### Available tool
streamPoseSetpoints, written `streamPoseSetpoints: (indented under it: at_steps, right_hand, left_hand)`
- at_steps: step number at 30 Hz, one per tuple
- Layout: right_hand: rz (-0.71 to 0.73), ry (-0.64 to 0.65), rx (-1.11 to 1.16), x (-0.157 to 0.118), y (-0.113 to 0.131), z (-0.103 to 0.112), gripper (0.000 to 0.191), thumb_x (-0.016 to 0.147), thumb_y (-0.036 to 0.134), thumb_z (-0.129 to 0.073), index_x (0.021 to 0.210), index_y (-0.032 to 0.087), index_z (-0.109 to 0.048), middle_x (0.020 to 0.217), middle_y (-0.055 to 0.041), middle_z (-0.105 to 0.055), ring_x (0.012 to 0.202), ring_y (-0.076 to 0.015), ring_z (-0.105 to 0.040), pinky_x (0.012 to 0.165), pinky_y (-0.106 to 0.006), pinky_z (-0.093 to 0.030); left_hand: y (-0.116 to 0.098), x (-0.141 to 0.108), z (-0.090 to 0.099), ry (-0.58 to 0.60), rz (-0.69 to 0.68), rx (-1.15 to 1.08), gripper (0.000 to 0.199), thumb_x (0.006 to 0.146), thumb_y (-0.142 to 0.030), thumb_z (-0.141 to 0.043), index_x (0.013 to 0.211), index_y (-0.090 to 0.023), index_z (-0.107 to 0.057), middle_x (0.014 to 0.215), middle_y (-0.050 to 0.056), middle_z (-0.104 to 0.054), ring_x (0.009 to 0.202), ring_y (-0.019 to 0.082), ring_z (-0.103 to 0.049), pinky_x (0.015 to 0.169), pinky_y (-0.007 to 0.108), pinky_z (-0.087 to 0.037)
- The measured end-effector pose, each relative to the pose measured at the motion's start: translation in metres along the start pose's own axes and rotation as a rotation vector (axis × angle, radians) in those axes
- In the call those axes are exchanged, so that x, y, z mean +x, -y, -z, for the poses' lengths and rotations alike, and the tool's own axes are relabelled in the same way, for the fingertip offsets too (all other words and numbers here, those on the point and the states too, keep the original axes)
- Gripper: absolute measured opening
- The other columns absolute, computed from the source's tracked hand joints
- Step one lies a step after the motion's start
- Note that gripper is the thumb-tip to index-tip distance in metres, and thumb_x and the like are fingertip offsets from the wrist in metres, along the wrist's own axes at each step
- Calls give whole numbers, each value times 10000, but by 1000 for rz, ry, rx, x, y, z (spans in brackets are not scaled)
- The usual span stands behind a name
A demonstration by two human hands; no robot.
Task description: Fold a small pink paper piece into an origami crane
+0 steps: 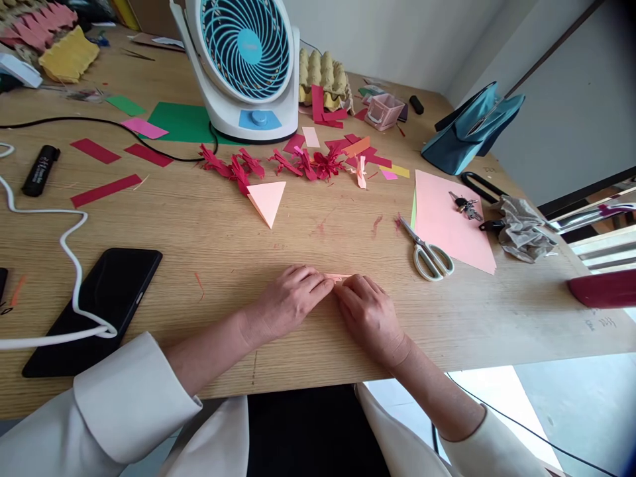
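Between my two hands, low at the middle of the wooden table, lies a narrow strip of light pink paper (338,276), mostly covered by fingers. My left hand (297,295) is closed on its left end. From the right, my right hand (368,311) pinches the other end, and the fingertips of both hands nearly meet. A folded pink paper triangle (269,201) rests farther back. Behind it lie twisted red paper pieces (238,169) and a small light pink twisted piece (360,171). White-handled scissors (430,257) lie to the right of my hands.
A white fan (248,66) stands at the back. Pink sheets (447,218) with keys (467,207) lie right, near a blue bag (467,129). A black tablet (94,308) under a white cable (74,265) is at left. A dark red object (603,289) sits at the right edge.
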State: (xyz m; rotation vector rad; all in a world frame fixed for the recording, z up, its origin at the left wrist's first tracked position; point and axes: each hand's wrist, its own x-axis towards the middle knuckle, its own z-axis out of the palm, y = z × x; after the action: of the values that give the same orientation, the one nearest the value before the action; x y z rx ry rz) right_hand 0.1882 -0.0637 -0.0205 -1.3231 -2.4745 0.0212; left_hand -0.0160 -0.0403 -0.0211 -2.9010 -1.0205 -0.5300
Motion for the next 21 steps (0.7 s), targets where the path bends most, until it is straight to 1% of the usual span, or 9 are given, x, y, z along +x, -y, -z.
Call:
streamPoseSetpoints:
  at_steps: [2,4,9,13,18,21]
  right_hand:
    - [10,-8,-7,-1,-1,-1,212,974,161,-468,1065,169,-659,899,-78,-623,814,-197,-535,755,-325,-467]
    - [18,-16,-9,-1,-1,-2,222,976,163,-470,1101,167,-653,919,-81,-627,821,-197,-535,764,-327,-469]
    - [18,-18,13,-5,-2,-3,227,973,149,-473,1105,146,-658,909,-79,-621,821,-195,-533,767,-324,-475]
    - [6,-22,33,-7,-2,-3,237,973,151,-477,1125,146,-658,913,-81,-617,836,-195,-537,780,-323,-484]
    - [-19,-21,57,-8,-1,-1,231,976,159,-473,1094,161,-672,907,-82,-616,834,-191,-540,777,-323,-494]
    - [-19,-21,49,-9,1,1,242,967,150,-485,1128,157,-665,908,-84,-617,827,-193,-538,773,-328,-498]
  left_hand:
    - [0,0,-1,4,-5,14,371,958,-136,-462,1327,-128,-502,1102,80,-652,1035,201,-553,931,348,-449]
    - [1,0,-2,12,-9,33,384,961,-137,-456,1343,-119,-495,1105,86,-652,1032,207,-553,929,354,-445]
    - [1,1,-3,27,2,42,323,959,-157,-470,1267,-135,-566,1102,85,-646,1015,210,-548,923,354,-432]
    - [2,2,-4,35,2,32,328,961,-165,-473,1274,-145,-568,1105,82,-638,1018,209,-542,930,355,-423]
    - [2,1,-5,52,5,24,359,957,-159,-474,1309,-159,-548,1132,89,-626,1030,212,-532,931,358,-418]
    - [1,1,-5,63,5,32,368,948,-148,-484,1310,-161,-546,1153,89,-621,1034,216,-527,925,360,-416]
